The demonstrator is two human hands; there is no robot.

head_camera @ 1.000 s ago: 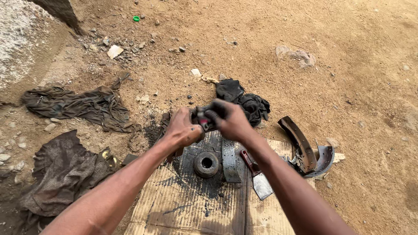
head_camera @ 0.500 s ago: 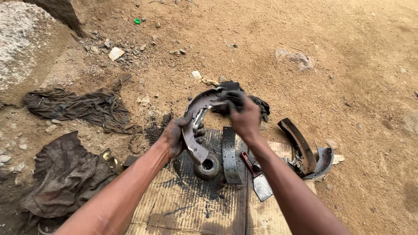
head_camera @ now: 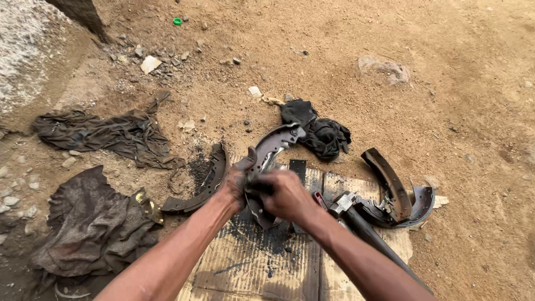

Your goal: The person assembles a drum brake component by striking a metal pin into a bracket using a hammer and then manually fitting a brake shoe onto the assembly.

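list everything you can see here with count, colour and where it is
brake shoe: 1, grey, held in both hands above the cardboard
other brake shoes: 1 dark, on the dirt at left; about 2 rusty, at right
cardboard sheet: 1, tan, oil-stained, under the hands
rags: 2 grey-brown at left; 1 black bundle behind the shoe
green cap: 1, top
left hand: greasy, on the shoe
right hand: on the shoe
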